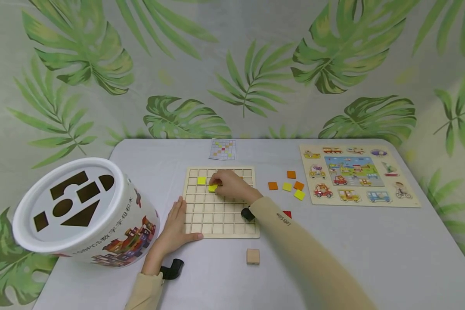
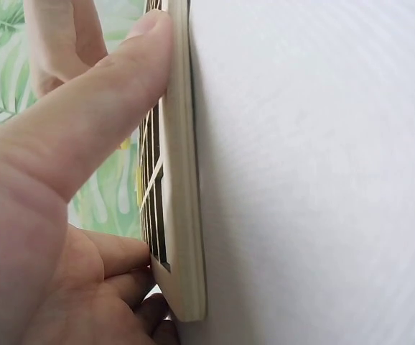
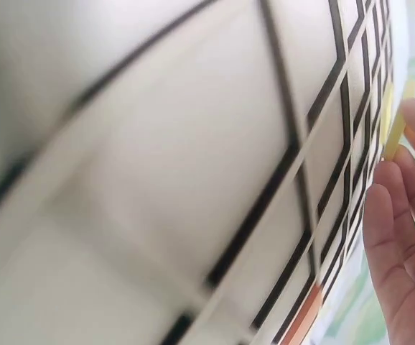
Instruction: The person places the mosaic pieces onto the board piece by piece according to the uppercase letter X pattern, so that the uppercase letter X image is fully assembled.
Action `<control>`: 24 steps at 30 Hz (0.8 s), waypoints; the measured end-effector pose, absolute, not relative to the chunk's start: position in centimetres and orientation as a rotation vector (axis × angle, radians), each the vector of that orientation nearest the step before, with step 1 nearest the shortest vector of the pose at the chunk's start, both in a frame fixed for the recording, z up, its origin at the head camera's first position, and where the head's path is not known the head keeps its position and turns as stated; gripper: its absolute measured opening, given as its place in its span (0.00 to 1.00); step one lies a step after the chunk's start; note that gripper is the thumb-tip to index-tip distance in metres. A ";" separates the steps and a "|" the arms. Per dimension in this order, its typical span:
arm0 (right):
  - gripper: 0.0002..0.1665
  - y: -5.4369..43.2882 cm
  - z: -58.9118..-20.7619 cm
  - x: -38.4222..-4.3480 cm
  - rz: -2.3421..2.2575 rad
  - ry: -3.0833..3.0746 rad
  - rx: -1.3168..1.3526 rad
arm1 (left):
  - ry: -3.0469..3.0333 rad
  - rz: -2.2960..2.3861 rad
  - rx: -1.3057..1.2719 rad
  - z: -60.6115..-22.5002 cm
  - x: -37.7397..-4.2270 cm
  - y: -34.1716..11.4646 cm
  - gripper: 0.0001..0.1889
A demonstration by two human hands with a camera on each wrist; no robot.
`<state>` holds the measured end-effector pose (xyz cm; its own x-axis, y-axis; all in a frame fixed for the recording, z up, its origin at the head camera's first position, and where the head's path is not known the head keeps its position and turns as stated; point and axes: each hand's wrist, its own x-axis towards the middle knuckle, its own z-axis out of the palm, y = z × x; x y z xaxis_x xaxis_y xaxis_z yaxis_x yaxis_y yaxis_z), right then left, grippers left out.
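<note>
A wooden grid board (image 1: 199, 217) lies flat on the table. My right hand (image 1: 231, 185) pinches a yellow square tile (image 1: 212, 188) over the board's upper part; in the right wrist view the tile (image 3: 394, 138) stands on edge between thumb and fingers, close to the grid. Another yellow tile (image 1: 201, 180) sits in a cell just up and left of it. An orange tile (image 1: 241, 178) shows partly behind the right hand. My left hand (image 1: 174, 228) rests along the board's left side, fingers extended, its thumb (image 2: 132, 79) lying on the front rim.
Several loose orange and yellow tiles (image 1: 287, 186) lie right of the board, with a red tile (image 1: 286, 214) partly under the sleeve. A pattern card (image 1: 222, 149) lies behind, a wooden block (image 1: 252, 256) in front, a large white bucket (image 1: 116, 215) left, a vehicle puzzle (image 1: 311, 172) right.
</note>
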<state>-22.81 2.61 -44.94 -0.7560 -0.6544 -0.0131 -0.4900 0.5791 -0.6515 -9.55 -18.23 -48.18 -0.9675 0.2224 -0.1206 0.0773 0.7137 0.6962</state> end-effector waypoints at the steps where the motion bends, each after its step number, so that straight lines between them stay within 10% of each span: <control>1: 0.13 2.2 -45.0 -22.9 -0.913 2.566 -0.952 | 2.723 1.091 0.240 -48.2 -9.5 -18.2 0.62; 24: 0.12 8.8 -44.2 -23.2 -1.244 2.526 -0.804 | 2.722 1.108 0.239 -48.3 -9.6 -18.2 0.62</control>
